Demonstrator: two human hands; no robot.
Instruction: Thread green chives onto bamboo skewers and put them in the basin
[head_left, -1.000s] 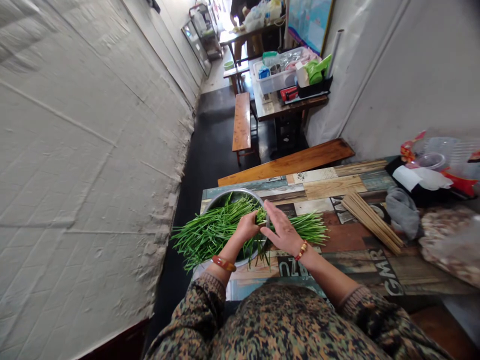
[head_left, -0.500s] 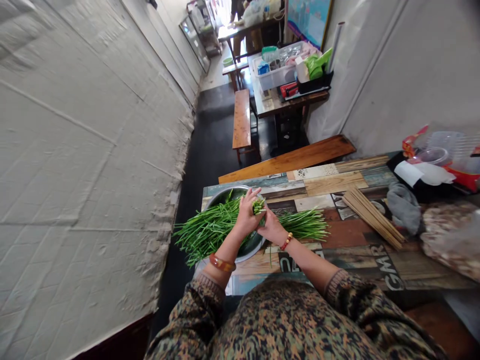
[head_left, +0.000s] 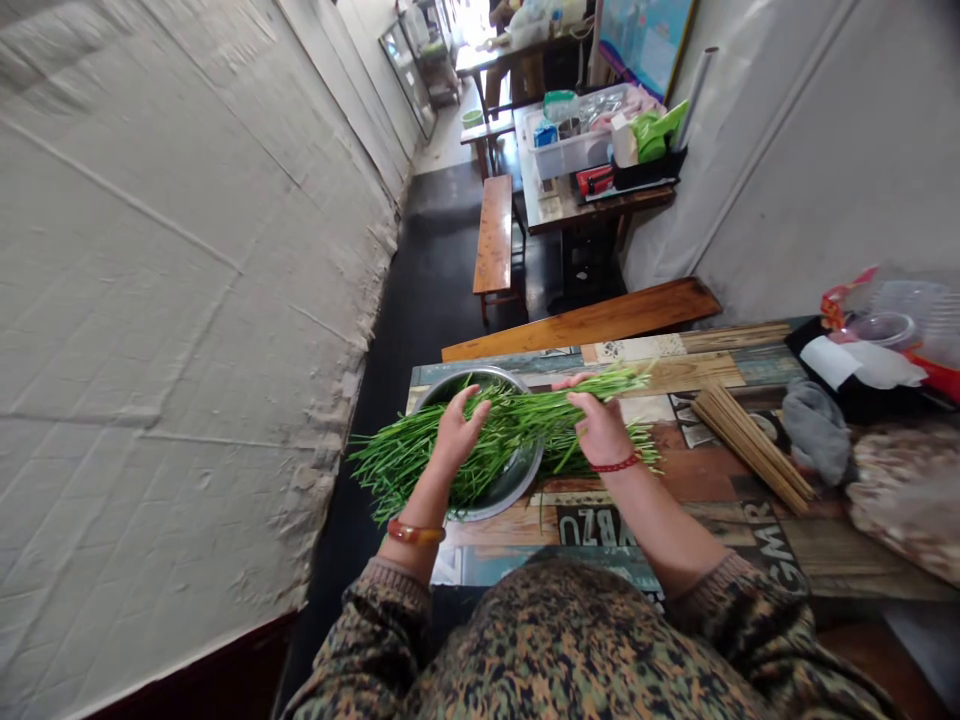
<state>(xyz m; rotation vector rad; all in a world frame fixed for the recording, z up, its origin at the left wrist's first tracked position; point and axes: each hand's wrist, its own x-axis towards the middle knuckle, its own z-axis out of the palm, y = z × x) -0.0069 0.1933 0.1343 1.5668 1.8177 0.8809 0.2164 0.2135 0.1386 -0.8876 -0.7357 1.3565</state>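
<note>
A bunch of long garlic chives [head_left: 536,410] stretches across a metal bowl [head_left: 534,465], with its pale ends pointing right. My right hand [head_left: 604,425] is closed around the bunch near those ends, above the bowl's right side. Over the leafy part, my left hand [head_left: 456,435] has its thumb and fingers apart and rests on or just over the greens; the palm side is hidden. More loose chives [head_left: 397,465] fill the bowl and hang past its left rim. Another pile of stalks [head_left: 643,447] lies on the table below my right hand.
The wood-patterned table [head_left: 510,555] also carries a bundle of wooden sticks [head_left: 750,448], a crumpled plastic bag [head_left: 816,430] and a bag of pale pieces [head_left: 907,490]. A bench [head_left: 585,320] runs along its far edge. A rough white wall [head_left: 187,350] stands at left.
My hands, close together over the bowl before, have moved apart. The right has gone right with the chive bunch, now stretched sideways; the left has moved left and spread its fingers.
</note>
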